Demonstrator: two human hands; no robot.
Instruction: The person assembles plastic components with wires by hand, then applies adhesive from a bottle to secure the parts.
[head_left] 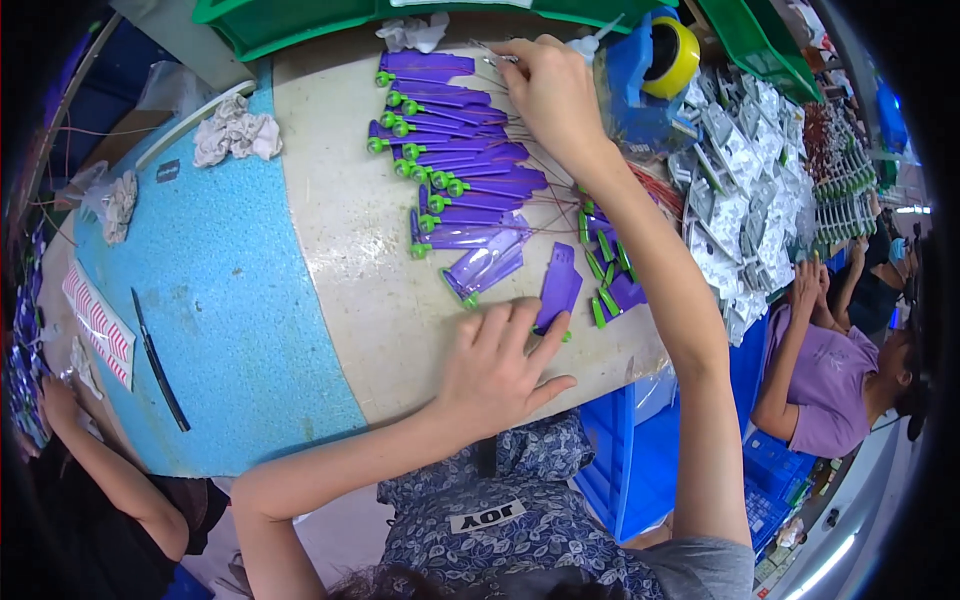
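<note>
My left hand (500,368) lies over the table with fingers spread, its fingertips at the lower end of a flat purple plastic piece (561,282). A bit of green shows beside those fingertips. Up at the far side, my right hand (555,95) is closed, thumb and forefinger together at something small and thin that I cannot make out. Below and left of it runs an overlapping row of purple plastic pieces (465,180) with round green ends and thin red wires. Nearest my left hand in that row, one piece (488,268) looks glossy, as if under clear film.
Purple and green parts (612,270) lie beneath my right forearm. Grey-white metal parts (745,190) are heaped at the right, near a yellow tape roll (683,55). A black-handled blade (160,360) rests on the blue mat (230,300). Co-workers sit on both sides.
</note>
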